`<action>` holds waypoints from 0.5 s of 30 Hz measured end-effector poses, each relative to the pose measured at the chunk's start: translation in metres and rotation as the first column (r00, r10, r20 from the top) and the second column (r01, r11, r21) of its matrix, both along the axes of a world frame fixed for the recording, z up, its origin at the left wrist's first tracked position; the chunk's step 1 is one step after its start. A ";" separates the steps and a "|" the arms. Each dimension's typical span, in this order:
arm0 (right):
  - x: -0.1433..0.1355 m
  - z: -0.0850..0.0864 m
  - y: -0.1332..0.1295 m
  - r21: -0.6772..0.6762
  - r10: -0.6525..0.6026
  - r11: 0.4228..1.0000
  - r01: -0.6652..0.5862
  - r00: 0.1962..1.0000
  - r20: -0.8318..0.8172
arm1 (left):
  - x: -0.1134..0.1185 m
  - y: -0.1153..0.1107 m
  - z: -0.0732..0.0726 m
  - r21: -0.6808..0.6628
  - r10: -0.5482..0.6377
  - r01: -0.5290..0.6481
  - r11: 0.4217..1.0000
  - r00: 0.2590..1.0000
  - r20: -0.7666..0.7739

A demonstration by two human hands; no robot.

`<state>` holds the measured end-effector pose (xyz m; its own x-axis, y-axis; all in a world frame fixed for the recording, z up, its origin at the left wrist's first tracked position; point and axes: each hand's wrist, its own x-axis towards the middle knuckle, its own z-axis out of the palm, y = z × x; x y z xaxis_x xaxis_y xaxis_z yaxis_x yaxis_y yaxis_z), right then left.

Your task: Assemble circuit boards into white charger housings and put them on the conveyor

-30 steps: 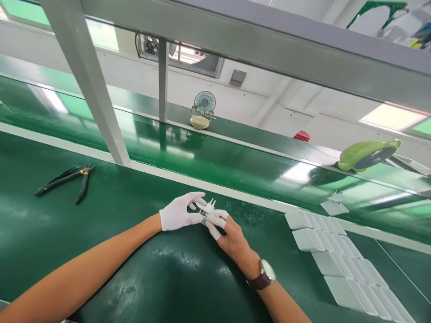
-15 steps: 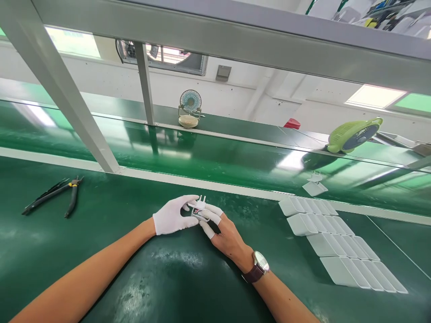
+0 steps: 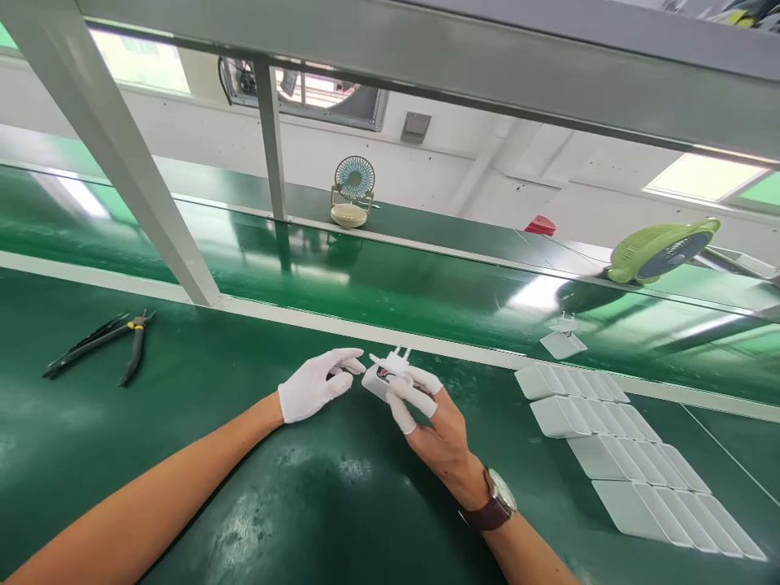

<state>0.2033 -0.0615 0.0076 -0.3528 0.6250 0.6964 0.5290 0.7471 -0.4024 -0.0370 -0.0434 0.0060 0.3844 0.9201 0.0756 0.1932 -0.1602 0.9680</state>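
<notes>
My right hand (image 3: 430, 414), with white covers on some fingers and a watch at the wrist, grips a white plug housing (image 3: 379, 382). Two prongs point up from its plug part (image 3: 399, 362), and small dark and red parts show in the gap between the pieces. Just left of the housing is my left hand (image 3: 318, 384) in a white glove, apart from it, fingers curved and parted with nothing visible between them. Both hands are over the green work surface (image 3: 274, 504).
Rows of white housings (image 3: 615, 455) stand at the right. Another plug part (image 3: 565, 337) lies beyond the pale strip (image 3: 341, 325). Black pliers (image 3: 137, 341) rest at the left. A metal post (image 3: 140, 179) rises behind; a small fan (image 3: 354, 183) and a green fan (image 3: 664, 248) stand farther back.
My right hand has moved right with the plug housing, out of my left hand's fingers. My left hand has let go and stays almost in place. The view has shifted slightly.
</notes>
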 end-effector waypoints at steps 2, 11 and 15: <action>0.000 -0.001 0.001 -0.058 0.027 0.998 -0.025 0.999 0.047 | 0.000 0.000 0.001 0.004 0.008 -0.008 1.000 0.999 0.038; -0.001 -0.017 0.004 -0.258 0.046 0.966 -0.024 0.996 0.078 | 0.008 -0.003 0.004 0.099 0.280 -0.289 0.952 0.955 0.098; 0.000 -0.015 0.003 -0.310 0.003 0.951 0.015 0.998 0.057 | 0.011 -0.015 0.025 0.272 0.515 -0.537 0.799 0.843 0.152</action>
<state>0.2029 -0.0589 -0.0073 -0.3815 0.8089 0.4474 0.5612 0.5873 -0.5832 -0.0260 -0.0582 0.0307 -0.1684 0.9093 0.3805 0.2675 -0.3294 0.9055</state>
